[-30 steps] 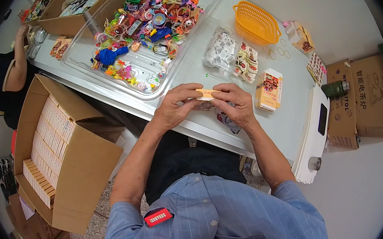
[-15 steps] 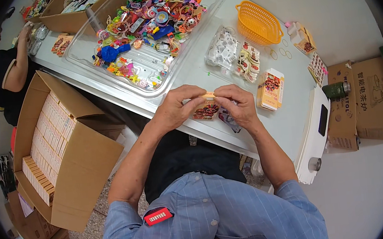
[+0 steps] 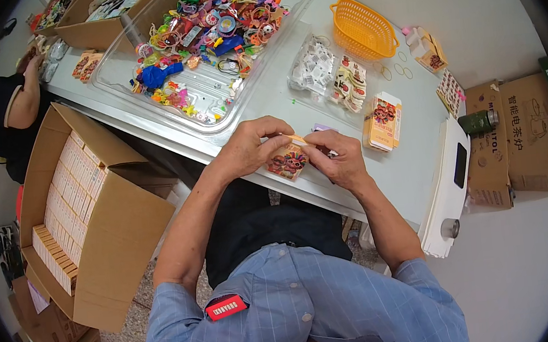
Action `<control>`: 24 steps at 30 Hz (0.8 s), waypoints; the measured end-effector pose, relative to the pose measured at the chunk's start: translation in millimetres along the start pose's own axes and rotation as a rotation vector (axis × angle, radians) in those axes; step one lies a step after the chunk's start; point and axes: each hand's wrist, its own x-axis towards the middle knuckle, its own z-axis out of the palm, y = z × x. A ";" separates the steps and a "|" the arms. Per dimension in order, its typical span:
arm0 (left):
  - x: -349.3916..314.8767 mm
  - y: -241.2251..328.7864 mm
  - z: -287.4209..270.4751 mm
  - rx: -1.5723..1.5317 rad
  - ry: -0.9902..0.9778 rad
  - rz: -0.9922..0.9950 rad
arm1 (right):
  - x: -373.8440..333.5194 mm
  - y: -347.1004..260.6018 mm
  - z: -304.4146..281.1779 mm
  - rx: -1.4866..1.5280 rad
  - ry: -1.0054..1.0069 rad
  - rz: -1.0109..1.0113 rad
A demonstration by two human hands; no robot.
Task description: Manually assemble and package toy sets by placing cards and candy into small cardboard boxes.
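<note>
In front of my body, over the table's near edge, I hold a small orange printed carton [image 3: 286,163] with cartoon figures on its front. My left hand [image 3: 250,145] pinches the left end of its top edge between thumb and fingers. At the right end my right hand [image 3: 340,158] is closed on the same top flap. A purple-edged packet [image 3: 324,128] shows partly behind my right hand; whether the hand touches it I cannot tell. Further right stands a stack of similar cartons [image 3: 383,121].
A clear tub [image 3: 217,131] of colourful trinkets lies ahead left. Beyond my hands are a bag of small white pieces [image 3: 312,67], printed cards [image 3: 349,84] and a yellow basket [image 3: 366,30]. An open cardboard box [image 3: 121,232] of packed cartons stands left. A co-worker [image 3: 7,107] sits far left.
Both hands have shifted slightly left with the carton, which now leans more. The packet that showed below my right hand is gone from there; purple shows above it. The co-worker's hand moved.
</note>
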 end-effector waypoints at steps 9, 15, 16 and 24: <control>-0.9 4.7 -1.1 -0.027 0.007 -0.008 | 3.8 -6.5 -3.8 0.019 0.000 -0.032; -1.7 8.3 -0.6 -0.031 0.004 -0.055 | 1.3 -4.9 -5.9 0.227 -0.058 0.222; -1.5 7.7 -0.9 0.011 0.010 0.009 | 1.1 -3.4 -5.8 0.227 -0.056 0.222; -6.0 9.7 -3.0 0.142 0.011 0.110 | 1.0 -10.9 -1.5 -0.064 -0.016 -0.145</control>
